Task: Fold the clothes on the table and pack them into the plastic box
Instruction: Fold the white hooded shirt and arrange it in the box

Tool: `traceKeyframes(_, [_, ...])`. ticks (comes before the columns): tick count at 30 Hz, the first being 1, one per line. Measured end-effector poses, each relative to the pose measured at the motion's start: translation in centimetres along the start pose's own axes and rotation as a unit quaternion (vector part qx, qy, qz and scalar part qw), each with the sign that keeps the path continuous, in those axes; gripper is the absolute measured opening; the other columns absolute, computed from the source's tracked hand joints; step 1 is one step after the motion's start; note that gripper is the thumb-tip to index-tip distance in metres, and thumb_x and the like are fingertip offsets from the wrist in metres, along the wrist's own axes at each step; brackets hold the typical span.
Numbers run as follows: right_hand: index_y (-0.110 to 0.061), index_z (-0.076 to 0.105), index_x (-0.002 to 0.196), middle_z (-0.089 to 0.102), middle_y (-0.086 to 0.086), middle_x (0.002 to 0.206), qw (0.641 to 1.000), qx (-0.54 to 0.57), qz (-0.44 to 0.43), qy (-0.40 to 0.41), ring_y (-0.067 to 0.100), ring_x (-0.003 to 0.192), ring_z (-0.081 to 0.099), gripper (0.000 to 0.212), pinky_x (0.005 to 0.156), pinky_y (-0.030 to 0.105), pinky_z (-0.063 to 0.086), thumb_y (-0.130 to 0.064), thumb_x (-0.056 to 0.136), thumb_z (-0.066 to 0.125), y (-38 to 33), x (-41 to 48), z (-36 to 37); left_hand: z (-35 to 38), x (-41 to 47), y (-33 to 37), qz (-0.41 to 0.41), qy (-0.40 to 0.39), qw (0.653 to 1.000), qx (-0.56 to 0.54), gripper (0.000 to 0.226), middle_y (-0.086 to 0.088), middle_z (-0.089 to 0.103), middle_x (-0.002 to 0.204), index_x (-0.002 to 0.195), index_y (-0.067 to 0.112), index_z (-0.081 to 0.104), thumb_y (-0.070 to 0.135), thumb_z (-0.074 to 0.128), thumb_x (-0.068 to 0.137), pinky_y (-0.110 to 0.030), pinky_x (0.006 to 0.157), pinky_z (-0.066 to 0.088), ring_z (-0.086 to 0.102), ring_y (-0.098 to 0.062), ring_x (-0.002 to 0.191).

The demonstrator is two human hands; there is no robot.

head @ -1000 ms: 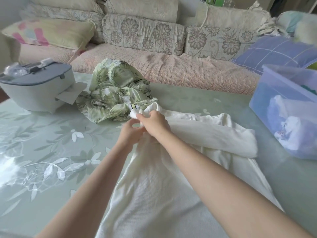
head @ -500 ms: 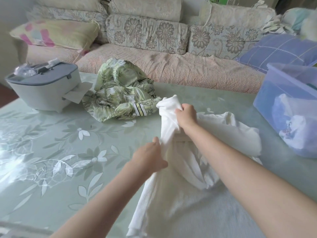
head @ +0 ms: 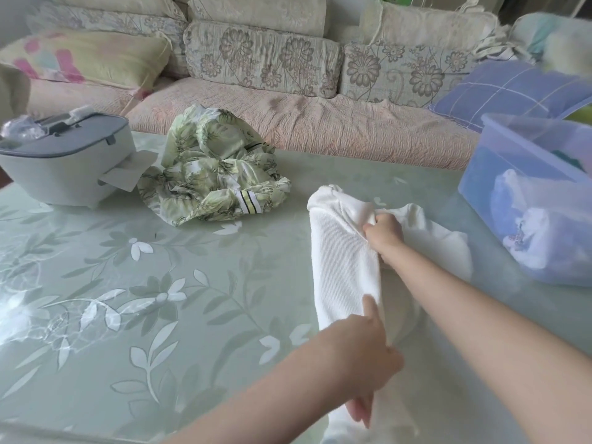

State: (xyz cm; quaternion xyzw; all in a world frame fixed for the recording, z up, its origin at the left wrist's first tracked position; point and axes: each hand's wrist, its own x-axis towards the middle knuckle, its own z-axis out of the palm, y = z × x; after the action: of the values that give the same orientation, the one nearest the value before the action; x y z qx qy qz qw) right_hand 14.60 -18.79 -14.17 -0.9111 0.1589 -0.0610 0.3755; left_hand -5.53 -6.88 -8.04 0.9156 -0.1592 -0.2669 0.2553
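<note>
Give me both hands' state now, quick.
Left hand: on the white garment, thumb stretched along it; gripping or just pressing cannot be told.
Right hand: closed, gripping the white garment's upper end.

Wide bare stretch of table [head: 144, 331] on my left, running from the near edge up past the middle, with plenty of room to sweep through. At the far-left corner the grey lidded container [head: 64, 161] blocks the way, with a paper sheet [head: 128, 171] jutting from it. The crumpled green leaf-print garment [head: 217, 181] is heaped just beside that, along the far edge. An open lane runs between that heap and the white garment [head: 342, 251], which is gripped in my left hand [head: 362, 357] and right hand [head: 382, 232]. At the right edge stands the plastic box [head: 525, 200], with only a narrow strip of table between it and the white cloth.
</note>
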Motion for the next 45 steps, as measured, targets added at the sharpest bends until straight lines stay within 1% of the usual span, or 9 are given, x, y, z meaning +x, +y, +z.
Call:
traceKeyframes(4, [0.000, 0.057, 0.108, 0.062, 0.022, 0.110, 0.994, -0.069, -0.063, 0.050, 0.039, 0.103, 0.058, 0.024, 0.078, 0.037, 0.043, -0.016, 0.095, 0.045, 0.6, -0.4, -0.2, 1.1, 0.1, 0.2, 0.025, -0.043, 0.999, -0.016, 0.068, -0.018, 0.071, 0.086, 0.144, 0.010, 0.021, 0.053, 0.039, 0.095, -0.023, 0.057, 0.041, 0.053, -0.014, 0.046])
traceKeyframes(8, [0.000, 0.054, 0.101, 0.061, 0.022, 0.102, 0.995, -0.012, -0.074, 0.064, 0.039, 0.101, 0.057, 0.013, 0.074, 0.036, 0.038, -0.008, 0.093, 0.047, 0.6, 0.2, -1.0, 2.1, 0.3, 0.1, 0.025, -0.042, 0.998, 0.026, 0.083, -0.020, 0.063, 0.107, 0.151, 0.018, -0.008, 0.043, 0.048, 0.095, -0.031, 0.068, 0.041, 0.061, -0.030, 0.091])
traceKeyframes(13, [0.001, 0.051, 0.117, 0.060, 0.024, 0.113, 0.994, -0.077, -0.081, 0.001, 0.038, 0.103, 0.057, 0.026, 0.071, 0.030, 0.035, -0.009, 0.093, 0.043, 1.7, 0.0, -0.8, 3.6, -0.6, 0.0, 0.015, -0.033, 0.978, 0.206, 0.083, -0.017, 0.053, 0.081, 0.147, 0.013, -0.023, 0.008, 0.043, 0.095, -0.029, 0.049, 0.017, 0.039, -0.026, 0.057])
traceKeyframes(15, [0.001, 0.049, 0.119, 0.059, 0.023, 0.116, 0.993, -0.084, -0.087, 0.002, 0.038, 0.106, 0.056, 0.028, 0.074, 0.033, 0.038, -0.010, 0.094, 0.044, 1.6, -0.2, -0.8, 3.8, -0.8, 0.0, 0.039, -0.051, 0.974, 0.217, 0.081, -0.020, 0.058, 0.092, 0.147, 0.012, -0.021, 0.004, 0.040, 0.094, -0.029, 0.049, 0.015, 0.055, -0.035, 0.077])
traceKeyframes(19, [0.000, 0.046, 0.128, 0.054, 0.020, 0.128, 0.992, -0.079, -0.093, 0.024, 0.036, 0.118, 0.051, 0.036, 0.091, 0.037, 0.041, -0.009, 0.094, 0.051, 1.3, -0.7, -1.4, 3.8, -1.7, 0.7, 0.077, -0.022, 0.977, 0.198, 0.064, -0.025, 0.055, 0.099, 0.148, -0.001, 0.009, 0.010, 0.043, 0.095, -0.026, 0.048, 0.014, 0.055, -0.040, 0.088])
traceKeyframes(22, [0.001, 0.045, 0.130, 0.055, 0.021, 0.127, 0.995, -0.043, -0.089, 0.016, 0.034, 0.118, 0.051, 0.040, 0.091, 0.032, 0.039, -0.007, 0.092, 0.054, 1.3, -0.8, -2.0, 3.2, -2.5, 1.7, 0.091, -0.028, 0.987, 0.125, 0.023, -0.019, 0.047, 0.086, 0.115, 0.001, 0.043, 0.013, 0.043, 0.095, -0.026, 0.048, 0.016, 0.047, -0.039, 0.083])
traceKeyframes(30, [-0.009, 0.045, 0.135, 0.038, 0.014, 0.134, 0.982, -0.150, -0.115, -0.007, 0.032, 0.123, 0.043, 0.046, 0.099, 0.036, 0.037, -0.020, 0.092, 0.055, 2.1, -2.4, -2.4, 3.4, -2.4, -0.8, 0.085, -0.155, 0.973, 0.150, 0.061, -0.013, 0.034, 0.133, 0.149, 0.022, 0.011, 0.017, 0.044, 0.098, -0.046, 0.091, 0.036, 0.045, -0.036, 0.119])
traceKeyframes(37, [-0.008, 0.052, 0.128, 0.039, 0.017, 0.132, 0.990, -0.098, -0.098, -0.039, 0.034, 0.124, 0.041, 0.043, 0.103, 0.036, 0.035, -0.032, 0.092, 0.055, 2.5, -4.4, -2.7, 4.1, -2.5, -2.0, 0.103, -0.009, 0.978, 0.184, 0.061, 0.000, 0.037, 0.068, 0.134, 0.011, 0.026, 0.017, 0.060, 0.084, -0.033, 0.067, 0.036, 0.055, -0.035, 0.084])
traceKeyframes(45, [-0.010, 0.044, 0.137, 0.033, 0.016, 0.134, 0.984, -0.129, -0.099, -0.069, 0.034, 0.125, 0.035, 0.048, 0.102, 0.034, 0.032, -0.025, 0.092, 0.054, 2.0, -5.8, -3.2, 4.0, -2.5, -2.3, 0.069, -0.030, 0.994, 0.077, 0.071, -0.006, 0.060, 0.109, 0.136, 0.026, 0.030, 0.062, 0.057, 0.082, -0.034, 0.083, 0.043, 0.057, -0.026, 0.103])
